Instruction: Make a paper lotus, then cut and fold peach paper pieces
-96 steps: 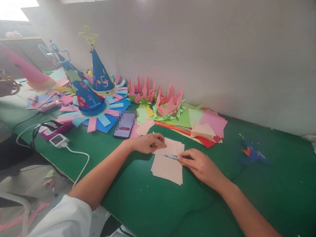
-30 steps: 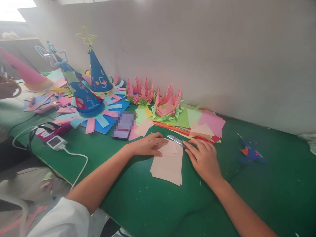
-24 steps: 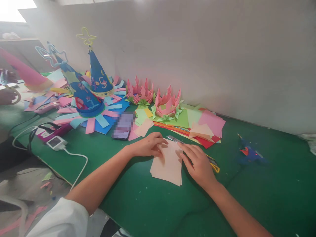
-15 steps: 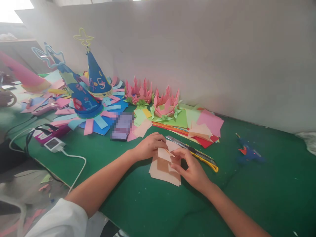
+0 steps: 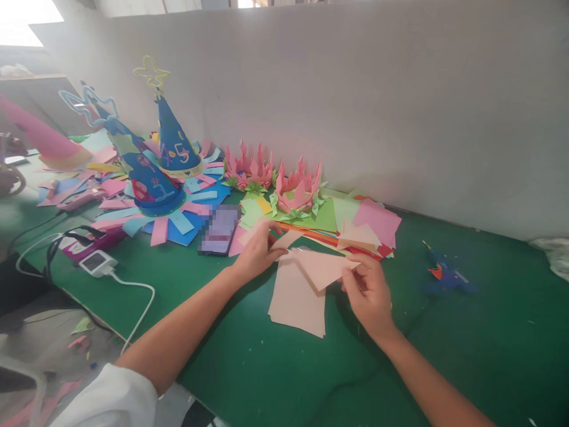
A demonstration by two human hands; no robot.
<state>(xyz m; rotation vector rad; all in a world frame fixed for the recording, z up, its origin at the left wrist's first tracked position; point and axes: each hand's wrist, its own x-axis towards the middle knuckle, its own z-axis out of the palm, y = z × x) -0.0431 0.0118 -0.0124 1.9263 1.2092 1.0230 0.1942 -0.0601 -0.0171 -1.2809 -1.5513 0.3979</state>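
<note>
My left hand (image 5: 258,254) pinches a small narrow piece of peach paper (image 5: 288,239) between thumb and fingers. At its right, my right hand (image 5: 370,293) grips the right corner of a larger peach paper piece (image 5: 323,267) with a pointed lower edge. Whether the two pieces still join near the left fingertips, I cannot tell. Both are held above a small stack of peach paper sheets (image 5: 297,305) lying on the green table (image 5: 249,367). The box cutter seen earlier is now almost wholly hidden behind the raised paper and my right hand.
Pink and green paper crowns (image 5: 299,187) stand behind coloured sheets (image 5: 377,219). Blue cone hats (image 5: 175,139), a phone (image 5: 220,230) and a power strip with a white charger (image 5: 98,263) are leftward. A blue glue gun (image 5: 448,273) lies right. Another person's hand (image 5: 12,178) shows far left.
My hands have moved apart, the right one going rightward and the left slightly left. Peach paper is now raised between them, covering the box cutter.
</note>
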